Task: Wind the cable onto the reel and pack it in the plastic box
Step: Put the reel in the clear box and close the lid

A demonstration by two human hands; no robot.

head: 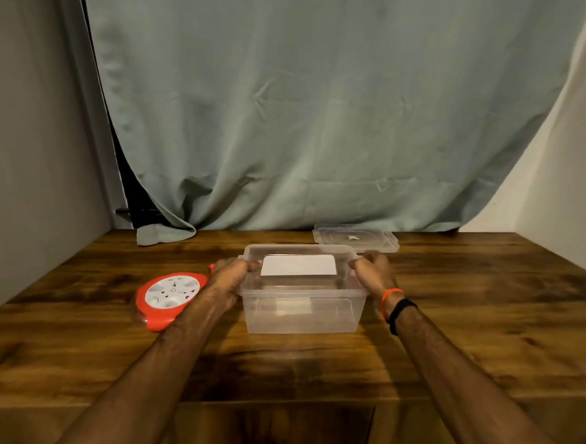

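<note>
I see a clear, smooth plastic box (300,301) at centre frame, its matching translucent plastic lid (356,237) behind, a glossy orange-and-white plastic reel (172,296) lower left, a dark, slightly shiny wood-grain table (467,318), matt creased grey-green cloth curtain (309,102) above

Box (302,304) sits mid-surface (468,301), mouth uncovered, a white card (299,266) inside. Left hand (231,274) and right hand (372,271) occupy its two ends. Reel (170,298) lies just left of the left forearm. Lid (356,237) lies behind, near curtain (308,119). Bare wood right and in front.
</note>
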